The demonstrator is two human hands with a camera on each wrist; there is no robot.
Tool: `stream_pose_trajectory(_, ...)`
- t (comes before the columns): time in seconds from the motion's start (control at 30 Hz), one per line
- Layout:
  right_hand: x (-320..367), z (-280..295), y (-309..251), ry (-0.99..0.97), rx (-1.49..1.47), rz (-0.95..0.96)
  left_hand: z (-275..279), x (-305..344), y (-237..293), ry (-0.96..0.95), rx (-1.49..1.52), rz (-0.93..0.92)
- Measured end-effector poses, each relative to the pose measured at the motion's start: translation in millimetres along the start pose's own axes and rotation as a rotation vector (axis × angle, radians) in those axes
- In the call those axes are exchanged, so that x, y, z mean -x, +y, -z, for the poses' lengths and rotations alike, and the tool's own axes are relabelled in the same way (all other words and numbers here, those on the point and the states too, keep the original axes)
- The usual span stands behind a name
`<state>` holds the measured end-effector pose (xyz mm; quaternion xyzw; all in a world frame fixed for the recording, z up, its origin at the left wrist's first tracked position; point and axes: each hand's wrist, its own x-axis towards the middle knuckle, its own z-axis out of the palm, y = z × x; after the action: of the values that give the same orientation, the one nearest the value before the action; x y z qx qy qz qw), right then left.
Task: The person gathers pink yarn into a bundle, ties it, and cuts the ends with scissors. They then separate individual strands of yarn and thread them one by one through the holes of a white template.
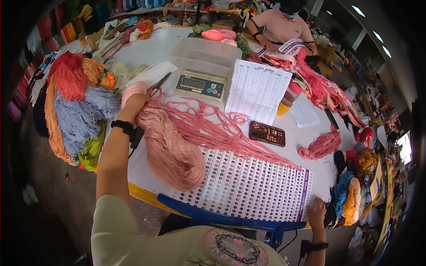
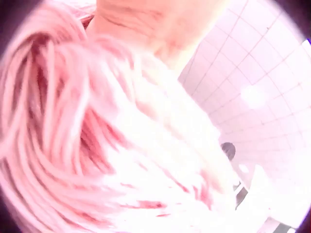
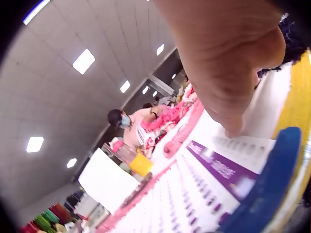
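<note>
In the head view my left hand point(image 1: 136, 103) grips the upper end of a pale pink yarn skein point(image 1: 171, 150), which hangs down over the table toward the front edge. The left wrist view shows the skein's strands point(image 2: 58, 111) close up; the fingers are hidden there. My right hand point(image 1: 317, 212) rests at the front right, beside the perforated cards point(image 1: 239, 186). Its fingertips are at the cards' purple-edged end point(image 3: 216, 165) in the right wrist view. Deeper pink strands point(image 1: 213, 128) lie in a long band across the cards' top edge.
A digital scale point(image 1: 199, 85) with a plastic tub point(image 1: 206, 53) stands behind the skein. A printed sheet point(image 1: 257, 88) leans behind a phone point(image 1: 267, 134). Yarn heaps point(image 1: 84, 115) flank the left side and more skeins point(image 1: 353, 195) the right. Another person point(image 1: 284, 29) works across the table.
</note>
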<state>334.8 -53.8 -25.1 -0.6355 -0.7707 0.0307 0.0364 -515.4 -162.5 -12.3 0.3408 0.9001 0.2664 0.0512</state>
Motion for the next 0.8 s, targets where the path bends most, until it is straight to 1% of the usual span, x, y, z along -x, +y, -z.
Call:
stream_pose_trajectory(0.03, -2.7, 4.8, 7.6, -0.032, -0.057, 0.068, -11.9, -16.1, -26.0, -0.044, 0.349, 0.034)
stream_pose_trajectory(0.07, -7.4, 13.8, 0.8, 0.09, -0.098, 0.075, -8.4, -9.6, -24.1, 0.015, 0.559, 0.088)
stream_pose_trajectory(0.1, -12.4, 37.2, -20.1, 0.179, -0.109, 0.1, -1.5, 7.9, -16.7, 0.066, 0.768, 0.139)
stream_pose_trajectory(0.17, -11.9, 111.2, -102.4, 0.301, -0.578, 0.127, 31.5, 48.4, 17.3, 0.021, 1.12, 0.24)
stream_pose_trajectory(0.2, -8.9, 134.8, -128.9, 0.281, -0.907, 0.087, 32.0, 54.2, 19.8, 0.277, 1.015, -0.122)
stream_pose_trajectory(0.23, -0.9, 166.8, -153.2, 0.21, -1.023, 0.255, 22.5, 28.0, -29.0, 0.315, 0.905, -0.458)
stream_pose_trajectory(0.27, 7.9, 187.4, -174.3, 0.174, -1.167, 0.46, 45.1, 57.6, 2.7, 0.434, 0.692, -0.519)
stream_pose_trajectory(0.3, 18.1, 207.0, -195.7, 0.123, -1.254, 0.639, 51.7, 64.9, 7.9, 0.456, 0.72, -0.52)
stream_pose_trajectory(0.33, 24.9, 217.5, -211.8, 0.085, -1.281, 0.837, 44.8, 37.3, -34.4, 0.324, 0.814, -0.658)
stream_pose_trajectory(0.37, 29.5, 228.6, -228.5, -0.064, -1.379, 1.021, 46.3, 50.8, -15.1, 0.438, 0.883, -0.61)
stream_pose_trajectory(0.4, 36.8, 234.4, -241.9, -0.162, -1.435, 1.148, 41.5, 8.5, -73.8, 0.365, 0.926, -0.481)
stream_pose_trajectory(0.43, 45.4, 236.4, -255.5, -0.218, -1.506, 1.249, 53.5, 30.7, -54.3, 0.391, 0.987, -0.419)
stream_pose_trajectory(0.5, 58.2, 237.7, -279.9, -0.32, -1.643, 1.447, 62.8, 82.9, 4.0, 0.42, 1.059, -0.352)
stream_pose_trajectory(0.57, 72.8, 234.4, -296.2, -0.385, -1.737, 1.57, 63.4, 116.2, 38.5, 0.413, 1.086, -0.315)
stream_pose_trajectory(0.63, 83.5, 228.8, -308.0, -0.422, -1.793, 1.652, 59.7, 144.3, 68.7, 0.386, 1.107, -0.309)
stream_pose_trajectory(0.73, 94.8, 221.1, -318.8, -0.469, -1.816, 1.73, 54.0, 172.5, 97.1, 0.314, 1.145, -0.306)
stream_pose_trajectory(0.8, 99.4, 217.0, -322.1, -0.477, -1.82, 1.748, 51.7, 186.0, 112.2, 0.267, 1.164, -0.323)
